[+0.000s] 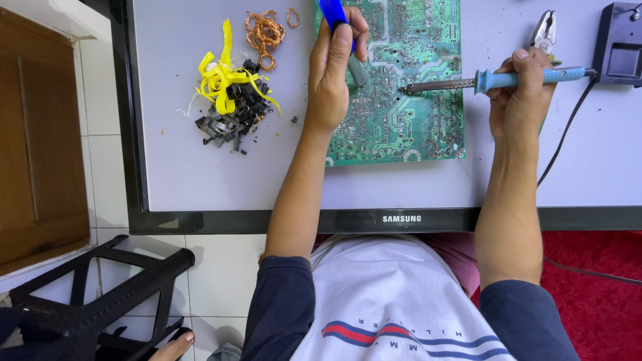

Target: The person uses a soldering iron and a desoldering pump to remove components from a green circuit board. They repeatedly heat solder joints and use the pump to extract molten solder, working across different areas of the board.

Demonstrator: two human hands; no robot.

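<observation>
A green circuit board (401,120) lies solder side up on a pale grey flat panel (200,174). My right hand (520,90) grips a soldering iron (508,79) with a light blue handle; its metal tip touches the board near the middle. My left hand (334,67) rests on the board's left edge and holds a blue desoldering pump (338,20), whose grey nozzle (358,70) points down at the board, a short way left of the iron's tip.
A pile of yellow tape strips and small black parts (231,100) lies left of the board, with copper wire coils (266,33) behind it. Pliers (545,30) and a dark iron stand (618,47) sit at the far right. A black stool (93,301) stands on the floor.
</observation>
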